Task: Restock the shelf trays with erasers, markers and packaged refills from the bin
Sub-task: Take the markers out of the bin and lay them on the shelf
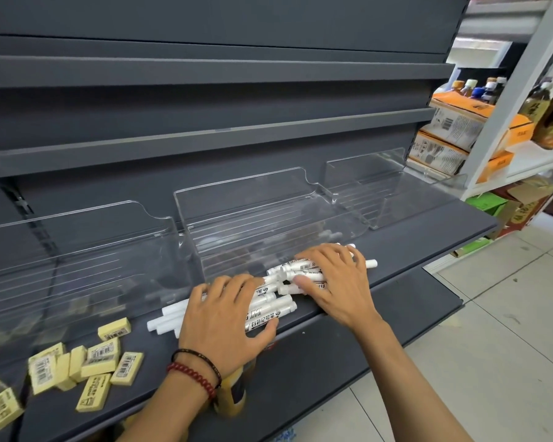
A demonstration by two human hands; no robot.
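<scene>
Several white markers (270, 306) lie in a loose pile on the dark grey shelf (412, 240), in front of the middle clear tray (246, 212). My left hand (227, 317) rests flat on the pile's left end, fingers spread. My right hand (336, 282) presses on the right end, its fingertips over the markers. Several yellow erasers (93, 365) with barcode labels lie scattered on the shelf at the lower left, in front of the left clear tray (77, 250). The right clear tray (367, 183) holds nothing that I can see.
Bare grey shelves rise above the trays. A yellow object (233, 393) shows below my left wrist, under the shelf edge. White shelving (524, 154) with boxes and bottles stands at the right. Pale floor tiles (492, 314) lie at the lower right.
</scene>
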